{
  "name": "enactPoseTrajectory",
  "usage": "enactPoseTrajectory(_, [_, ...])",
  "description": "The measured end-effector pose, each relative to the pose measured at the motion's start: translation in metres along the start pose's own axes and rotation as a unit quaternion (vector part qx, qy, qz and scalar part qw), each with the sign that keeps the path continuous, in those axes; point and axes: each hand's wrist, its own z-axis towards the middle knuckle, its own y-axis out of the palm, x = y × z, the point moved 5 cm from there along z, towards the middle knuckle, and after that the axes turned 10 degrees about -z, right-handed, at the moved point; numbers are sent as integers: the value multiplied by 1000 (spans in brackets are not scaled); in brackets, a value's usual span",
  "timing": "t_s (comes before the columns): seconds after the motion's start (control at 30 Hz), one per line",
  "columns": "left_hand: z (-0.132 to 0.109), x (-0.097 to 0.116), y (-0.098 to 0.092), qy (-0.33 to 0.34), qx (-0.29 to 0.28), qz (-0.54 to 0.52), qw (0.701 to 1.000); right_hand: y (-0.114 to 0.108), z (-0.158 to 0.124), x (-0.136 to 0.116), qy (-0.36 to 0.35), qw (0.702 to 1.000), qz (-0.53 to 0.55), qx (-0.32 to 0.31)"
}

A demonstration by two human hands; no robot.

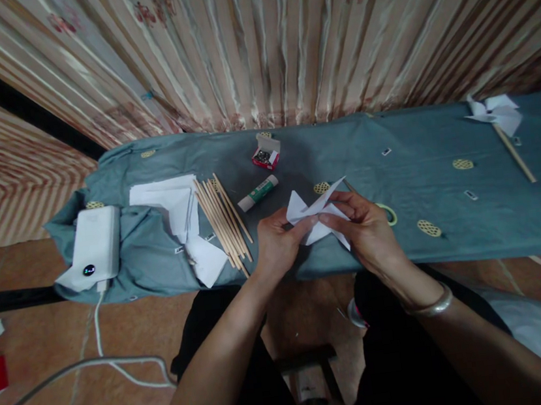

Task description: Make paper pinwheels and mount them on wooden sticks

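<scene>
Both my hands hold a folded white paper shape (318,213) over the near edge of a narrow bench covered in blue-grey cloth (424,170). My left hand (276,244) pinches its left side with closed fingers. My right hand (364,224) grips its right side, fingers curled over the paper. Just left of my left hand lies a bundle of thin wooden sticks (223,221). A glue stick (257,193) lies beyond them. Partly hidden behind my right hand is a yellow-green tape ring (390,213).
Loose white paper pieces (175,211) lie left of the sticks. A white power bank (94,244) with a cable sits at the bench's left end. A small red box of pins (265,152) stands at the back. A finished paper pinwheel on a stick (499,118) lies far right. Curtains hang behind.
</scene>
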Motion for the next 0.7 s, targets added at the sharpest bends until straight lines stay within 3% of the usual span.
enactPoseTrajectory(0.33, [-1,5,0,5,10,20,1000,0,0,0,-2,1000,-16,8])
enactPoseTrajectory(0.7, [1,-1,7,-74,8,-115,991,-1,2,-1,-4,999,-33,-11])
